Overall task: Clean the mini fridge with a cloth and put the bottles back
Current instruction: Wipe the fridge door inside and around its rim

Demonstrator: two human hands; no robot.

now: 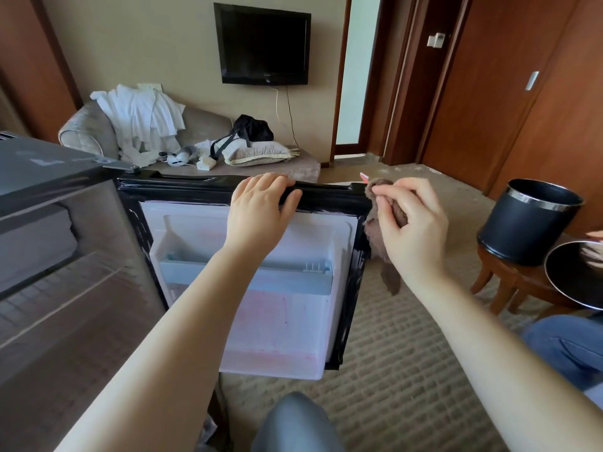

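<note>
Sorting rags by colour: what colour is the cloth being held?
Dull brown; the cloth in the right hand shows best in the head view.

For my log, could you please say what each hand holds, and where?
Right hand pinches the cloth near its top; left hand grips the fridge door at its top edge.

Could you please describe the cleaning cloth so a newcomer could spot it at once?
Find the open mini fridge door mid-view. At its top right corner the right hand grips the cloth, which hangs down past the door's edge. It is brown and fuzzy, unlike the white linens on the sofa behind.
</note>
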